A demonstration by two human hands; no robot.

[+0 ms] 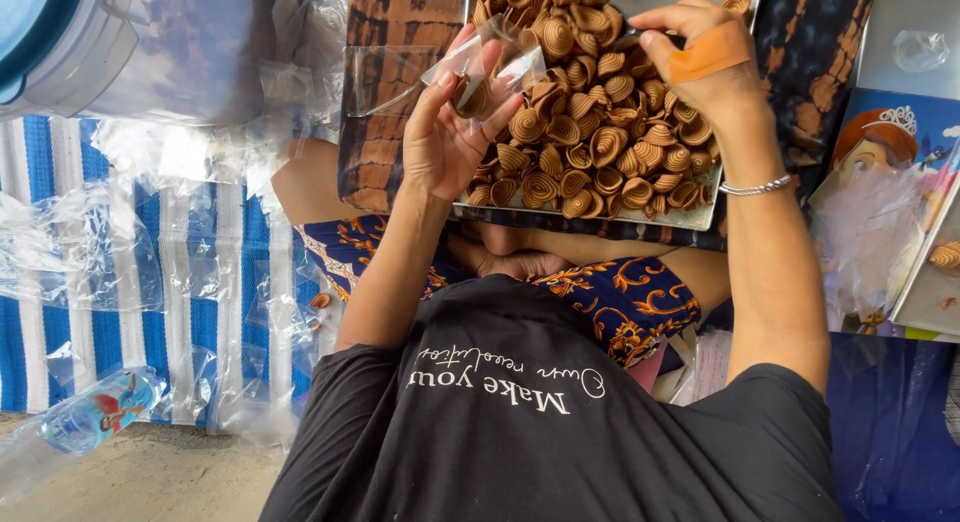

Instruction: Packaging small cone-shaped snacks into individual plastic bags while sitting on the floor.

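A metal tray [705, 220] rests on my lap, heaped with brown shell-shaped ridged snacks [600, 132]. My left hand [440, 142] holds a small clear plastic bag [480, 67] upright at the tray's left edge, and a brown snack shows inside it. My right hand [700, 62], with an orange plaster across its back and a silver bracelet [757, 188] on the wrist, is over the far part of the heap. Its fingers pinch a thin dark utensil [628, 34] that lies among the snacks.
Several empty clear bags [130, 232] lie on a blue-and-white striped mat [30, 342] at the left. A plastic bottle [95, 412] lies at the lower left, a large clear container [90, 42] at the upper left. A picture box [880, 142] and more bags lie at the right.
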